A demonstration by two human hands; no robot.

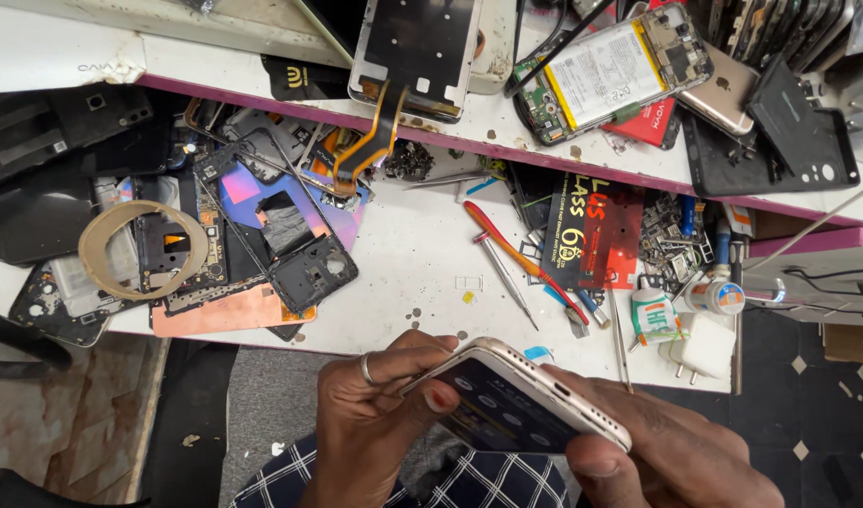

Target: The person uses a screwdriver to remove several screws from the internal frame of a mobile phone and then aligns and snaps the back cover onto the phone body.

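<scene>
A gold-edged smartphone (pixel 506 400) with a lit dark screen is held tilted above my lap, at the near edge of a white workbench (pixel 408 254). My left hand (pixel 370 414), a ring on one finger, grips its left end, thumb pressed on the screen edge. My right hand (pixel 666 452) clasps the phone's right end from below and behind.
Phone frames and back covers (pixel 262 226) pile up at left with a tape ring (pixel 142 249). A red-handled screwdriver (pixel 516 259), tweezers, a glue tube (pixel 652 315) and a white charger plug (pixel 702 346) lie at right. An opened phone with battery (pixel 605 71) rests on the upper shelf.
</scene>
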